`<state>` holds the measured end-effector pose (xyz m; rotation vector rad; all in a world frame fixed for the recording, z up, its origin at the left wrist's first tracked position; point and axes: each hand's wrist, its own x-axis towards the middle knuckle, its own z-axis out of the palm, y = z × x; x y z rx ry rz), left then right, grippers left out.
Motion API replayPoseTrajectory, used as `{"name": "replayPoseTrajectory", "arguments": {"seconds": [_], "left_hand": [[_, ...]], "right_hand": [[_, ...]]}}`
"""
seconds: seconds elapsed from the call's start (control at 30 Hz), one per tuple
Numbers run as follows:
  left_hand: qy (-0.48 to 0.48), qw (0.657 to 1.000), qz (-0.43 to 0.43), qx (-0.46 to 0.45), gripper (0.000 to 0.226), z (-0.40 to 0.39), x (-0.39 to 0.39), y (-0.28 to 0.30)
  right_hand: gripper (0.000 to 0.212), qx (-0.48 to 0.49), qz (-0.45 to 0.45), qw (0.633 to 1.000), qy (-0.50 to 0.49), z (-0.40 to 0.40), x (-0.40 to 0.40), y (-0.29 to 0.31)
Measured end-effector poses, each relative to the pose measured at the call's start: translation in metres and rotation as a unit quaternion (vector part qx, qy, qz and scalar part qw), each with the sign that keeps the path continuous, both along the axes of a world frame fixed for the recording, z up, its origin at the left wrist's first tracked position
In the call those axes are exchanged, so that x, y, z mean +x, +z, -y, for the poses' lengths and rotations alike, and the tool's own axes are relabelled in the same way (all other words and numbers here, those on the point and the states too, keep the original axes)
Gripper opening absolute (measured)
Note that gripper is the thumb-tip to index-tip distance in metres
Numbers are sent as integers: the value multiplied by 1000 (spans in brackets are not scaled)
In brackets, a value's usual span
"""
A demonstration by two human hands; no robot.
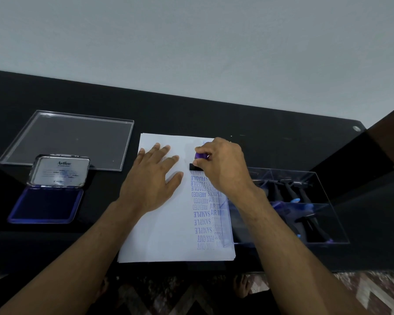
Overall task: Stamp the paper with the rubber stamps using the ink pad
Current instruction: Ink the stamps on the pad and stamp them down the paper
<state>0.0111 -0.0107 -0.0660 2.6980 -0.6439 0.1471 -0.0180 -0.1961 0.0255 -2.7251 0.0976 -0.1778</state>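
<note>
Right hand gripped the purple-handled black rubber stamp pressed on the white paper sheet at its far right, left hand flat, unclenched, steadying; rocking could smudge the impression.

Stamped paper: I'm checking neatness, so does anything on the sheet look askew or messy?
Yes. On the paper, the stamped words near its right edge crowd together, and the right column is partly hidden under the clear box edge.

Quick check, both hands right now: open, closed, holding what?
Left hand: open, fingers flat on the paper.
Right hand: closed, holding the purple-handled stamp on the paper.
</note>
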Motion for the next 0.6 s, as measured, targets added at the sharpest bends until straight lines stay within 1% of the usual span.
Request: {"name": "replayPoseTrajectory", "arguments": {"seconds": [0.2, 0.43, 0.6], "left_hand": [[1, 1000, -5, 1, 68, 0, 0, 1], [2, 1000, -9, -2, 70, 0, 0, 1], [1, 1000, -11, -1, 71, 0, 0, 0]], "right_hand": [[32, 11, -22, 1000, -11, -2, 2, 2], [28, 29, -14, 999, -18, -2, 0, 2], [28, 44, -27, 998, -24, -2, 0, 3]]}}
